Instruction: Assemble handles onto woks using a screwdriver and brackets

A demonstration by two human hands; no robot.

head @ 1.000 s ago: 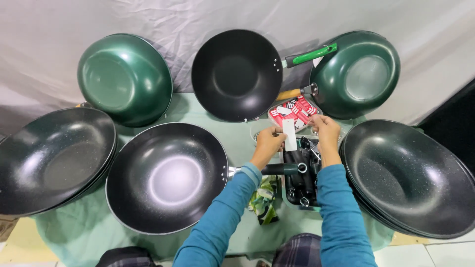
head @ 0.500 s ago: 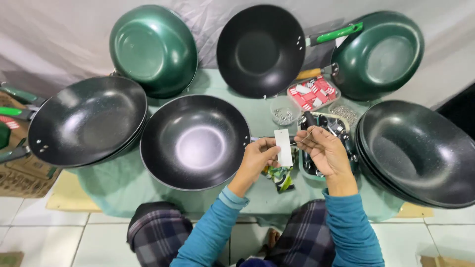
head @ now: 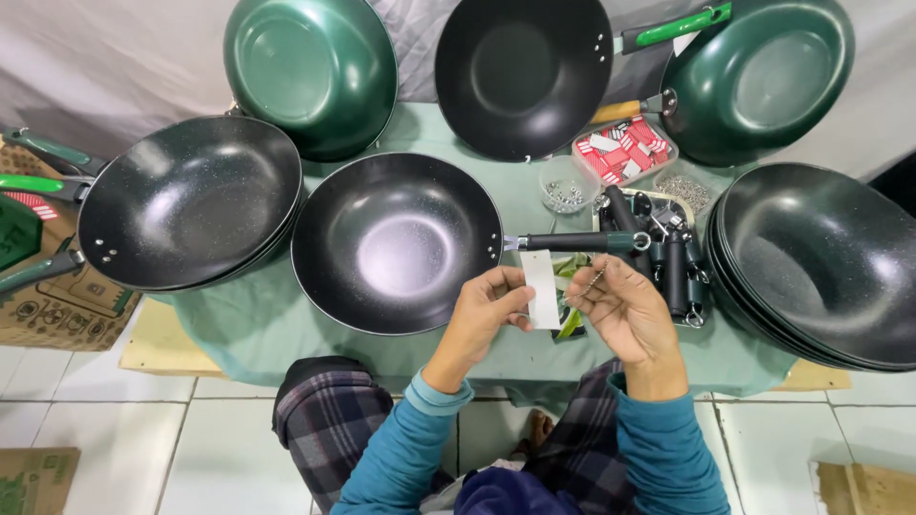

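My left hand [head: 485, 313] pinches a small white paper tag [head: 541, 289] by its left edge. My right hand [head: 625, 312] is close on the tag's right side, fingers curled around a thin metal ball chain [head: 593, 280]. Both hands hover over the front edge of a green-covered table [head: 277, 319]. Just beyond them lies a black wok [head: 396, 241] with a dark handle [head: 582, 242] pointing right. A green packet [head: 571, 322] lies under the hands.
Black woks sit at left [head: 191, 202], back [head: 523, 72] and stacked at right [head: 821, 262]; green woks at back left [head: 307, 69] and back right [head: 759, 78]. A tray of red-white tags [head: 625, 150], a cup of screws [head: 567, 186], black handles [head: 668, 253], cardboard boxes [head: 57, 303].
The view has dropped lower and nearer. My hands came back from the tray of tags toward me, carrying the white tag to the table's front edge.
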